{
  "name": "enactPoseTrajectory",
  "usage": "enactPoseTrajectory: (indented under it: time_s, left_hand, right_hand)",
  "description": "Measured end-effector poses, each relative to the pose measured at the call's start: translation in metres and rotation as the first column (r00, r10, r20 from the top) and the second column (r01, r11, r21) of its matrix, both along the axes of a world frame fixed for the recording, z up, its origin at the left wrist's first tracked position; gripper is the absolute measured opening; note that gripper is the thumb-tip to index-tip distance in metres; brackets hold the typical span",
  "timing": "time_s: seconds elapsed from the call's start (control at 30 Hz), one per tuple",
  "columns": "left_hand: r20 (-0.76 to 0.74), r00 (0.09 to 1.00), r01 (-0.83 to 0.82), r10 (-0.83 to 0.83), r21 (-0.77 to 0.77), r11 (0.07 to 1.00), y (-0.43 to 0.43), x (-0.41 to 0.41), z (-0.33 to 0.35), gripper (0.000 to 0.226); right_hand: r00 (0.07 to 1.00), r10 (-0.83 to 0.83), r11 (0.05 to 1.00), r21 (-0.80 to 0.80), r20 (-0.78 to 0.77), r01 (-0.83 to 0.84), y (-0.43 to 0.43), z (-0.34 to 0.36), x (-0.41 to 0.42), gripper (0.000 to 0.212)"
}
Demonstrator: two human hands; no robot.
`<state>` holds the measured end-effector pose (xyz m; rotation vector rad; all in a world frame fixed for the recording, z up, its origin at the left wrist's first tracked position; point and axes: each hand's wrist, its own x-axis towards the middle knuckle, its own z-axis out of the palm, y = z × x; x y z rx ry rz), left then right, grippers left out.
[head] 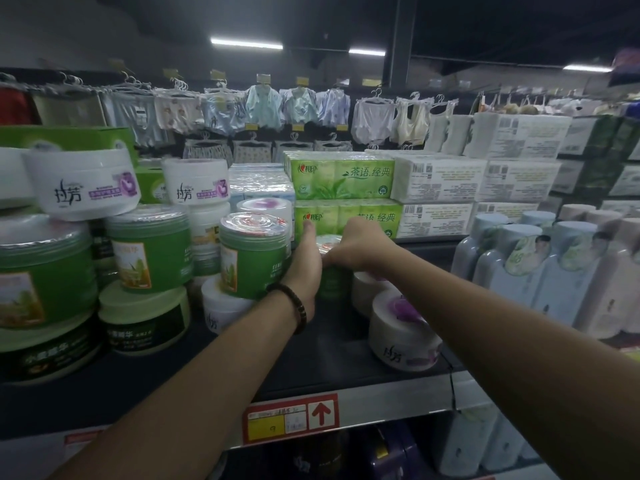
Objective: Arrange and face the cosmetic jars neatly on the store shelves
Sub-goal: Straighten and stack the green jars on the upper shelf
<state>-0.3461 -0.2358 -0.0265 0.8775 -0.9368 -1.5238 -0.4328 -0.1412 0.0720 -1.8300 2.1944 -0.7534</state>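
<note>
A small green jar (333, 283) with a clear lid stands deep on the dark shelf (332, 358). My right hand (356, 245) grips it from above, fingers curled over the lid. My left hand (304, 268), a beaded bracelet on its wrist, holds the jar's left side with the thumb pointing up; its fingers are hidden behind the jar. Just to the left stands a bigger green jar (254, 261) perched on a white jar (225, 306). To the right of the held jar lie two more white jars, the nearer one (401, 334) with a purple flower on its lid.
Stacks of green jars (149, 247) and white jars (83, 183) fill the shelf's left part. Green tissue packs (341, 178) stand behind. Pale bottles (540, 271) crowd the right. A red and yellow price tag (291, 417) hangs on the shelf's front rail.
</note>
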Motion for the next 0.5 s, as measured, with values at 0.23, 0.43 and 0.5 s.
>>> enactPoseTrajectory:
  time_s: [0.23, 0.43, 0.5]
  left_hand:
    - [0.07, 0.996, 0.065, -0.06, -0.059, 0.996, 0.042, 0.007, 0.018, 0.136]
    - [0.095, 0.989, 0.12, -0.115, -0.044, 0.992, 0.043, 0.005, 0.02, 0.141]
    - [0.086, 0.986, 0.149, -0.145, -0.046, 0.988, 0.051, 0.007, 0.027, 0.134]
  right_hand:
    - [0.997, -0.02, 0.996, -0.081, 0.07, 0.025, 0.004, -0.004, -0.001, 0.063]
    - [0.997, -0.03, 0.986, -0.162, 0.074, 0.042, 0.008, 0.003, -0.003, 0.063]
    - [0.995, -0.021, 0.979, -0.199, 0.094, 0.039, 0.009, 0.005, -0.004, 0.062]
